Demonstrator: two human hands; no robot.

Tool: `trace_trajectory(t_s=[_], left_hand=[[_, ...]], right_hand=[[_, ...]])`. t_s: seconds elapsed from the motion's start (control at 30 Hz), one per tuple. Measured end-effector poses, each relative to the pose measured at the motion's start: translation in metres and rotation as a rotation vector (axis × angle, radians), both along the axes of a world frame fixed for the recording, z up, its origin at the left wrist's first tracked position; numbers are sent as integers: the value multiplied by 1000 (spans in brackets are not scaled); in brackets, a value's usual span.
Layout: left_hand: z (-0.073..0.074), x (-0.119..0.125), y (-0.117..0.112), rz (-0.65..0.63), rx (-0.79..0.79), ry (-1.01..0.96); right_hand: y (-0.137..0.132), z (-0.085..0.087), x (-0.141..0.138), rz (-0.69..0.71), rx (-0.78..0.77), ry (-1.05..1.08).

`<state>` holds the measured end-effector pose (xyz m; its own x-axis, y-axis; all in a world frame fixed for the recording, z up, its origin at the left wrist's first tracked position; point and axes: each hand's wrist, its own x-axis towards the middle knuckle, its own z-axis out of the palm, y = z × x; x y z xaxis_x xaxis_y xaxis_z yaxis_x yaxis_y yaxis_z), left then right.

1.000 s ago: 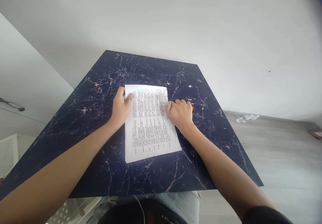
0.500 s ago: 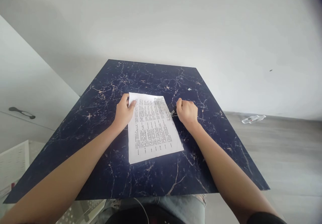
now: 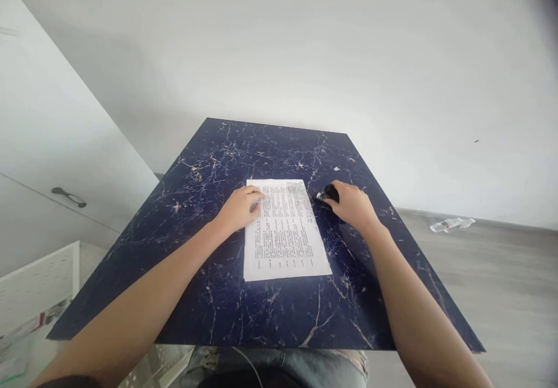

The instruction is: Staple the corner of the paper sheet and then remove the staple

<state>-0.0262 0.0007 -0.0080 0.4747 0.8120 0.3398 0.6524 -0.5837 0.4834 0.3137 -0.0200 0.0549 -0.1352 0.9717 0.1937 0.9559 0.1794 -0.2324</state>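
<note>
Left grip [image 3: 239,209] apart on printed paper [image 3: 285,239]; right grip [image 3: 355,205] clamped on black object [image 3: 332,192].

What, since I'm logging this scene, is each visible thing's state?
Paper, lying printed side up on the table
Left hand, open, fingers on the paper
Right hand, closed around a black object
Black object, held, partly hidden
Clear packaging, on the floor
Cabinet, seemingly shut

A pale, plain wall [image 3: 305,45] fills the upper frame in soft light; a white cabinet front [image 3: 52,132] with a dark handle [image 3: 63,192] stands at left, a grey floor [image 3: 501,295] spreads at lower right, and a dark-blue, marble-patterned surface [image 3: 270,318] occupies the centre
</note>
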Motion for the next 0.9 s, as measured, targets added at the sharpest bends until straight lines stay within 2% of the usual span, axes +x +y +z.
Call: trace_trajectory(t_s=[0.07,0.1,0.2,0.27,0.37,0.43,0.53,0.6,0.77,0.9], left_hand=[[-1,2,-1,-78,-24,13],[-2,3,-1,-104,-35,11],[-4,3,0,-127,-56,-20],[-4,2,2,-112,-62,-51],[-2,-1,4,-68,-80,-134],[-1,-3,5,-31,-87,-220],[0,-4,6,43,-94,-374],[0,-5,7,100,-112,-458],[-4,-7,10,152,-99,-496],[-8,-8,13,148,-78,-467]], right_hand=[[-7,2,-21,-80,147,85],[-13,2,-35,-64,178,155],[-31,1,-82,75,37,301],[-41,-4,-109,151,-38,282],[-43,-10,-128,219,-86,245],[-39,-11,-124,283,-147,339],[-32,-9,-103,416,-330,527],[-32,-9,-88,444,-425,551],[-42,-23,-52,371,-440,523],[-52,-36,3,289,-417,537]])
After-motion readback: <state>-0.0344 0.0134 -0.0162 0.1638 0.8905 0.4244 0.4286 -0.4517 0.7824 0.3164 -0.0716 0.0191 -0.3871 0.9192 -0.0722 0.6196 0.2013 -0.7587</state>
